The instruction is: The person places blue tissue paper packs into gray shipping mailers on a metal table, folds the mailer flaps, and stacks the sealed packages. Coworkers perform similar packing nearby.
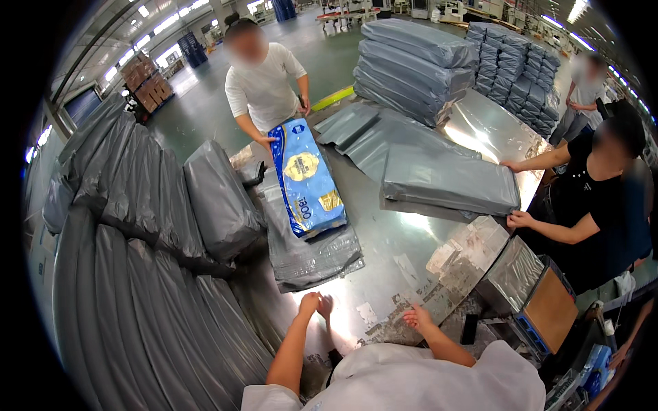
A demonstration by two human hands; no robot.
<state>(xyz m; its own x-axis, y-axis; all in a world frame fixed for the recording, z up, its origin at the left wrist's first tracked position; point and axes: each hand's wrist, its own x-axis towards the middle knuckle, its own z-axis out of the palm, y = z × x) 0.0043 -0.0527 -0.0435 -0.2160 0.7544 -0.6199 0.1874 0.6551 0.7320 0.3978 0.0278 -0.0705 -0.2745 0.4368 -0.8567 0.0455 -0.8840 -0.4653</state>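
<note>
And it's an industrial hall, a factory or warehouse by the look of it! Strip lights (166, 24) blaze overhead, smooth floor (171, 123) runs deep, brown cartons (140, 72) and grey-wrapped bales (415, 72) tower, co-workers (264, 89) flank a metal surface (377, 246)!

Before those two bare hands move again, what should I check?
1. Left hand free: ok, nothing visible in it.
2. Right hand free: ok, it looks empty above the table.
3. Blue pack clear of others' hands: not ok, a co-worker's hand is on it.
4. Gray bags uncovered: not ok, the blue pack covers part of them.
5. Gray pack clear of others' hands: not ok, another co-worker's hands are at its right end.
6. Gray pack's contents: cannot tell, the wrap hides them.
</note>
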